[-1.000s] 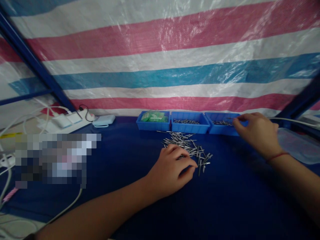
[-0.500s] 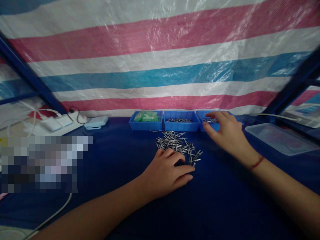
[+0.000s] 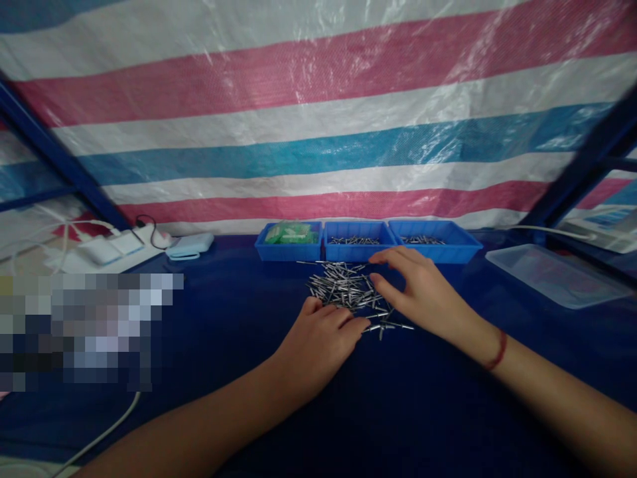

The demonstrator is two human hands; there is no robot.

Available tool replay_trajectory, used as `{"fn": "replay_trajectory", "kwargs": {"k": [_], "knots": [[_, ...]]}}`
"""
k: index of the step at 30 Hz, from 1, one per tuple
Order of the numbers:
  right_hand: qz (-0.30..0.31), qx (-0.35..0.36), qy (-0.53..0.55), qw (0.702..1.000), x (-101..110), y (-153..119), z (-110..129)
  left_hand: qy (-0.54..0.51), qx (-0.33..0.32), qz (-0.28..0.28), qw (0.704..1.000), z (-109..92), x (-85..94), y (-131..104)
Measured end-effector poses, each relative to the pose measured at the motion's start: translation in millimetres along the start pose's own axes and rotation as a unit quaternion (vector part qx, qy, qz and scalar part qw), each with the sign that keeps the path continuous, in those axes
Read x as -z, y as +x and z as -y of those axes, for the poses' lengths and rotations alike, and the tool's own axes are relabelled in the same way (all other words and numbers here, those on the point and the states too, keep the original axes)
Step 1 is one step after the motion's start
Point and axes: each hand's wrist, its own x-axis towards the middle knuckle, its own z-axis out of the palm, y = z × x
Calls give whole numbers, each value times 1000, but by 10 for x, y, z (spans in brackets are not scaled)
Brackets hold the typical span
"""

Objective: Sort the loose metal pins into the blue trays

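A loose heap of thin silver blind rivets [image 3: 341, 282] lies on the dark blue tabletop [image 3: 398, 411]. At the heap's near edge rests my left hand [image 3: 323, 338], its fingers curled and pressed together. One rivet end meets its fingertips; whatever lies inside the fingers is hidden. My right hand [image 3: 418, 285], with a red cord at the wrist, hovers at the heap's right side. Its thumb and forefinger are apart, and nothing shows between them. Behind the heap stand a middle blue bin [image 3: 355, 252] and a right blue bin [image 3: 455, 252], both holding rivets.
A left blue bin [image 3: 288, 252] contains green plastic packing. On the right lies a translucent plastic lid [image 3: 557, 275]. A light blue case [image 3: 190, 245] sits near a white power strip [image 3: 119, 249] with cables. Striped sheeting [image 3: 308, 153] closes off the back.
My right hand has come back from the right bin to the heap. My left hand's fingers have drawn together, and a few rivets at the near edge have shifted.
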Motion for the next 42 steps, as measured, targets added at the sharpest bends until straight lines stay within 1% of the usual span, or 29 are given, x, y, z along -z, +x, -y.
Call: {"fn": "replay_trajectory", "kwargs": {"k": [3, 6, 8, 14, 19, 22, 24, 27, 29, 33, 38, 42], "knots": [[55, 59, 33, 996, 8, -12, 68, 24, 0, -3, 1000, 15, -21, -10], [117, 127, 55, 983, 30, -26, 137, 35, 11, -7, 999, 29, -6, -24], [131, 150, 57, 978, 45, -35, 167, 40, 22, -14, 999, 34, 27, -35], [124, 159, 46, 978, 65, -41, 199, 32, 44, -32, 998, 38, 109, -45], [152, 164, 49, 973, 57, -54, 219, 12, 45, -51, 998, 79, 82, -48], [140, 152, 62, 976, 43, -65, 236, -34, 51, -84, 995, 130, 69, -43], [118, 125, 97, 980, 28, -68, 250, -120, 82, -122, 982, 159, 75, -31], [85, 62, 183, 978, 1, -66, 275, -268, 149, -179, 935, 178, 102, -9], [75, 22, 227, 971, -17, -69, 291, -323, 180, -196, 908, 174, 118, 2], [95, -24, 269, 958, -45, -85, 326, -370, 198, -207, 884, 157, 126, 10], [121, -16, 293, 948, -77, -94, 369, -430, 203, -215, 853, 163, 99, 15], [128, -19, 303, 944, -96, -103, 377, -449, 201, -204, 847, 177, 78, 23]]}}
